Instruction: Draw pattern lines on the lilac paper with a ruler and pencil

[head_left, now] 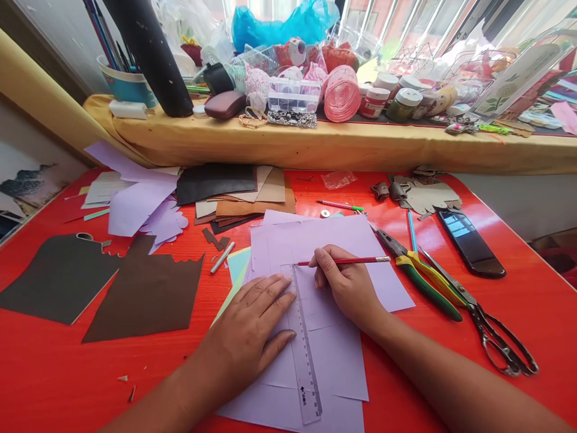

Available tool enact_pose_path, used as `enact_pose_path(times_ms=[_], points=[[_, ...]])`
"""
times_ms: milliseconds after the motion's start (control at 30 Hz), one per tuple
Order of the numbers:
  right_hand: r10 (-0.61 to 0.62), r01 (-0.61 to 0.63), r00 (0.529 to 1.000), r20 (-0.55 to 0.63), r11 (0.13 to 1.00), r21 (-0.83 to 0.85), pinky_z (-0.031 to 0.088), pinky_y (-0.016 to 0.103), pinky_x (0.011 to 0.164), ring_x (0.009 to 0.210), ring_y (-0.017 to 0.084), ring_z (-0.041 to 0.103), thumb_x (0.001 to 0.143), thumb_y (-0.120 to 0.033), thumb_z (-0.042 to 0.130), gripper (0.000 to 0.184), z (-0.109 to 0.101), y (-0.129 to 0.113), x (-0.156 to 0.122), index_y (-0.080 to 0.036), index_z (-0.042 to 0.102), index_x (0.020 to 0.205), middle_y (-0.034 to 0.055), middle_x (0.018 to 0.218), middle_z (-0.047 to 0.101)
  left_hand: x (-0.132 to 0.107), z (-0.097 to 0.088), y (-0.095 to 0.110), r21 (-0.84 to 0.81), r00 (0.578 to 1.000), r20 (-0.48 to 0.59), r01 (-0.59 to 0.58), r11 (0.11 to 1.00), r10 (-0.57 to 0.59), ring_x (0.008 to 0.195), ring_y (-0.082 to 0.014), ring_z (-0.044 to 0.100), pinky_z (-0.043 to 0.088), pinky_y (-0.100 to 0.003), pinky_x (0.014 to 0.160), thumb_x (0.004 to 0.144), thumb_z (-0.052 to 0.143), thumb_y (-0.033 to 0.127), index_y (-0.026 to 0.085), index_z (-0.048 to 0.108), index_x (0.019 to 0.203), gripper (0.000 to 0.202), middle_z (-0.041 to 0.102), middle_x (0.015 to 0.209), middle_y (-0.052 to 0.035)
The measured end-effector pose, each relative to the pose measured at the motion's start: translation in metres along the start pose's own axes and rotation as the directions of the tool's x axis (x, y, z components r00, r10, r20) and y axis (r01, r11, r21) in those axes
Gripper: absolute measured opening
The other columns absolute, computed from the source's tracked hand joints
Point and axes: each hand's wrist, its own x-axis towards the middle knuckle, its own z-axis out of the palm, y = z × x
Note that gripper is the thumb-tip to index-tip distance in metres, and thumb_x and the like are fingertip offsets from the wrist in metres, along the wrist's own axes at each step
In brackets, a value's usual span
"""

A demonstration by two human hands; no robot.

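Note:
My left hand [255, 328] lies flat, its fingers stretched over the purple paper [336, 355] and against the left edge of a clear plastic ruler [305, 361]. The ruler runs lengthwise down the sheets. My right hand [345, 282] is closed around a red pencil [363, 260] with a white eraser end. Its tip touches the paper near the ruler's upper end. Faint pencil lines show on the top sheet. Beneath the purple sheets, edges of green and blue paper peek out on the left.
On the right lie pliers [421, 279], scissors [489, 334] and a black phone [471, 240]. Dark leather pieces [148, 294] and purple paper scraps [139, 201] are at left. Behind the sheets sits a leather stack [252, 207]. A crowded sill [279, 144] borders the red table.

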Motion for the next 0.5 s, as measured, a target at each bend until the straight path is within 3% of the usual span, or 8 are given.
enact_pose_path(times_ms=[500], points=[[0.008,-0.008,1.0,0.007,1.0,0.018,0.046,0.032,0.06,0.058,0.018,0.057,0.11,-0.064,0.059,0.049,-0.0013,0.0012,0.0004,-0.023,0.068,0.083,-0.0016,0.059,0.062,0.0006,-0.0015,-0.0001,-0.002,1.0,0.0,0.0,1.0,0.0,0.153,-0.0326,0.054,0.051,-0.056,0.123,0.113,0.055,0.036,0.02,0.056,0.157,0.047,0.057,0.167,-0.013]])
